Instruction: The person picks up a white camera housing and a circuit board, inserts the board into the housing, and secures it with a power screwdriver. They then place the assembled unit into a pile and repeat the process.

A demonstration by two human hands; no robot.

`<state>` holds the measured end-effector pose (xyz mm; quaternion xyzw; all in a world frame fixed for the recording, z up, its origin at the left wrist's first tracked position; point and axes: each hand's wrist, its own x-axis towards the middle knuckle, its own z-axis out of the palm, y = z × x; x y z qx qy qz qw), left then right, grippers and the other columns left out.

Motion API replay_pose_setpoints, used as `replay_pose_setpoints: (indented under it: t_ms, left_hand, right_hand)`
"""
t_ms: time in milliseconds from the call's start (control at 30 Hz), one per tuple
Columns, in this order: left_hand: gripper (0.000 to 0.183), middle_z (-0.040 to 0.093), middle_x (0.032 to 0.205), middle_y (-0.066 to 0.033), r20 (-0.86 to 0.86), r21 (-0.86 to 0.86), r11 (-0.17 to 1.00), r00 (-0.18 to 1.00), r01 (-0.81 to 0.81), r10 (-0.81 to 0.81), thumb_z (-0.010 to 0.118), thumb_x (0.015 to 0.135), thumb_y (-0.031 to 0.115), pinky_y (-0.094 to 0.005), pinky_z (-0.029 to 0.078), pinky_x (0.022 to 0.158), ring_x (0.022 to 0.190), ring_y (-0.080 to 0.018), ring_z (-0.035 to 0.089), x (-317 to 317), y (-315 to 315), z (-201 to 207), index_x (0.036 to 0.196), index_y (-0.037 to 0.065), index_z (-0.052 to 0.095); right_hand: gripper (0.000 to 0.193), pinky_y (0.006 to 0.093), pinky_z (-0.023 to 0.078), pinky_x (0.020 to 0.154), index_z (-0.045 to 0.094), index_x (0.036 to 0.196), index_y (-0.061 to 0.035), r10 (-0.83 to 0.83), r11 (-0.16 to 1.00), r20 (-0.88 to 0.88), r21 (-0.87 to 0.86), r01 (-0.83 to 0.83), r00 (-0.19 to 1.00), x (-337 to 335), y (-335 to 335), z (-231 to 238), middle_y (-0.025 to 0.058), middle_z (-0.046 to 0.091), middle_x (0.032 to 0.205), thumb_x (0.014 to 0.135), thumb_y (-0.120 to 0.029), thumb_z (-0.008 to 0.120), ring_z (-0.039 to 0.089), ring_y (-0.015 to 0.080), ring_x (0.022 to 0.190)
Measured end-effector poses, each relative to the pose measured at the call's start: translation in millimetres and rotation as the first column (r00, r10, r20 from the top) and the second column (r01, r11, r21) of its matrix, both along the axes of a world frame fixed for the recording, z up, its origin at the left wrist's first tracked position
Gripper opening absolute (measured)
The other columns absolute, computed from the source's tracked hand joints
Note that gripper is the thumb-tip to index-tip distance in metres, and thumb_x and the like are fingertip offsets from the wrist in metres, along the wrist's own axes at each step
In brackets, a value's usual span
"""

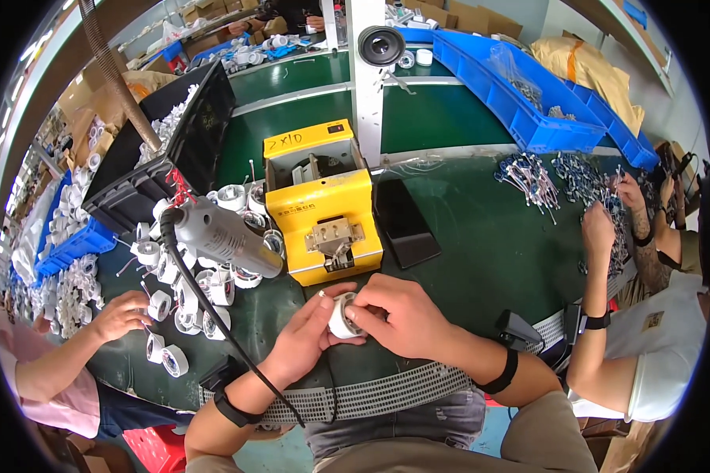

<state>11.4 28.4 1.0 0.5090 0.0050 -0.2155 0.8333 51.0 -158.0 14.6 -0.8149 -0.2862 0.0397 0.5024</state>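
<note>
My left hand (301, 337) is closed around a white round plastic housing (341, 322) from the left, with a small white connector showing near the thumb. From the other side my right hand (406, 317) pinches at the housing's open face, fingertips on or in it; what they press there is too small to make out. Just beyond both hands stands a yellow screw feeder (323, 206) with a metal block on its front. To its left hangs a grey electric screwdriver (227, 238) on a black cable, over several similar white housings (188, 298).
A black tablet-like slab (406, 225) lies right of the feeder. Black (217, 102) and blue (521, 118) bins stand farther back, with bundles of wired parts (528, 181) at right. A co-worker's hand (122, 317) reaches among housings at left; another person's hands (599, 229) work at right.
</note>
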Motion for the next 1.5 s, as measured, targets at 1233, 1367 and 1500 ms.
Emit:
replay_pose_setpoints:
  t_ms: [1233, 1367, 1500]
  left_hand:
    - [0.044, 0.038, 0.147, -0.0136, 0.399, -0.146, 0.988, 0.91, -0.056, 0.11, 0.039, 0.104, 0.014, -0.0363, 0.033, 0.11, 0.133, -0.0229, 0.04, -4.7, -1.4, -10.5, 0.146, 0.005, 0.032]
    - [0.048, 0.033, 0.15, -0.0125, 0.376, -0.173, 0.985, 0.922, -0.023, 0.088, 0.038, 0.104, 0.015, -0.0364, 0.029, 0.112, 0.136, -0.0229, 0.036, -8.4, -2.2, -7.0, 0.149, 0.006, 0.026]
    - [0.054, 0.027, 0.154, -0.0104, 0.363, -0.229, 0.973, 0.929, 0.018, 0.068, 0.039, 0.103, 0.016, -0.0349, 0.025, 0.114, 0.138, -0.021, 0.032, -9.7, -5.7, -7.2, 0.152, 0.008, 0.017]
  right_hand:
    - [0.021, 0.0228, 0.053, 0.062, 0.069, 0.093, -0.001, -0.033, 0.923, -0.002, 0.383, 0.031, 0.999, -2.0, 8.2, -9.4, 0.008, 0.067, 0.081, 0.075, 0.0, 0.08, 0.066, 0.0117, 0.067]
    - [0.026, 0.0235, 0.048, 0.06, 0.068, 0.093, -0.0027, -0.121, 0.947, 0.209, 0.316, 0.051, 0.97, -2.5, 9.2, -7.5, 0.0086, 0.063, 0.089, 0.071, 0.002, 0.081, 0.063, 0.0136, 0.074]
    - [0.03, 0.0247, 0.052, 0.072, 0.064, 0.099, -0.0004, -0.068, 0.932, 0.054, 0.36, 0.044, 0.996, -1.2, 9.6, -5.5, 0.0082, 0.06, 0.101, 0.073, 0.004, 0.078, 0.063, 0.0149, 0.093]
